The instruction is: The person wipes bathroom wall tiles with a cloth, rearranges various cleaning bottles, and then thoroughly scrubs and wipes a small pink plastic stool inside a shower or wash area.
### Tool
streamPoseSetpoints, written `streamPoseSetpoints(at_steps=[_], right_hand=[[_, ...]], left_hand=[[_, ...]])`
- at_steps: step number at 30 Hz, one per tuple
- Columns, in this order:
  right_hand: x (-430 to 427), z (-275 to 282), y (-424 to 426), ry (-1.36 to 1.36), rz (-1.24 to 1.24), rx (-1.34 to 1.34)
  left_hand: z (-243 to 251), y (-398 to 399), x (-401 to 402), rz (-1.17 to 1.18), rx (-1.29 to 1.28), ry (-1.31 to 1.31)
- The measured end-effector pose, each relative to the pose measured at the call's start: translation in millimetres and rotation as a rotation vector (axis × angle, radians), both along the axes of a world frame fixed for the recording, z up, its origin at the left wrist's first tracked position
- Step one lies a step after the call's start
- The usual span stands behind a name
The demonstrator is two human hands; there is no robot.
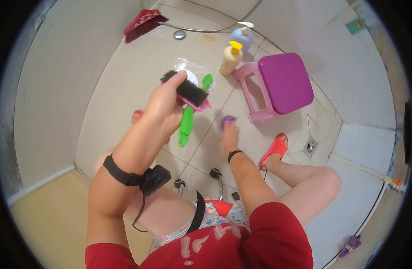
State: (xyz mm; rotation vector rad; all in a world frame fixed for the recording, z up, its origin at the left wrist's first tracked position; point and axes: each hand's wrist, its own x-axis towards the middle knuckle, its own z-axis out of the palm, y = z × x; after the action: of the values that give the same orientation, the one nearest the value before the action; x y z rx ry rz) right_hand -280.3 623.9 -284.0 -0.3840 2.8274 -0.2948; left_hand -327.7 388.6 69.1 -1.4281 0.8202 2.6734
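Observation:
My left hand (pixel 166 101) is raised above the floor, gripping a pink scrub brush (pixel 191 91) whose black bristles face up. A green-handled brush (pixel 186 126) with white bristles is in the same hand, crossing beneath the pink one. Partly hidden behind them is a white round object (pixel 190 76); I cannot tell what it is. Lower and to the right, my blurred right hand (pixel 230 136) has its fingers on a small purple object (pixel 228 120), perhaps a brush or sponge, close to the tiled floor (pixel 206 148).
A pink stool with a purple seat (pixel 286 82) stands at the right. Beside it are a cream pump bottle (pixel 230 60) and a blue pump bottle (pixel 241 37). At the back lie a red broom head (pixel 145 25) and a metal hose (pixel 199 31). A floor drain (pixel 309 146) lies near my red slipper (pixel 275 149).

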Motion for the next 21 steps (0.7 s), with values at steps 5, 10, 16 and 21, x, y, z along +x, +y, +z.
streamPoseSetpoints(at_steps=[5,10,16,21], right_hand=[[-80.3,43.2,54.6,0.267,-0.415,-0.286],[-108.3,177.4,23.5,-0.815,-1.218,-1.823],[-143.4,195.0,81.8,-1.039,-1.438,-2.467],[-136.0,191.2,178.9,-0.731,-1.478,-2.235]], left_hand=[[-1.4,42.1,-23.3,-0.160,0.045,-0.073],[-0.3,56.7,-38.1,-0.244,-0.019,-0.171],[18.3,88.4,-60.4,-0.422,0.033,-0.157],[21.2,116.3,-82.5,-0.464,0.057,-0.177]])
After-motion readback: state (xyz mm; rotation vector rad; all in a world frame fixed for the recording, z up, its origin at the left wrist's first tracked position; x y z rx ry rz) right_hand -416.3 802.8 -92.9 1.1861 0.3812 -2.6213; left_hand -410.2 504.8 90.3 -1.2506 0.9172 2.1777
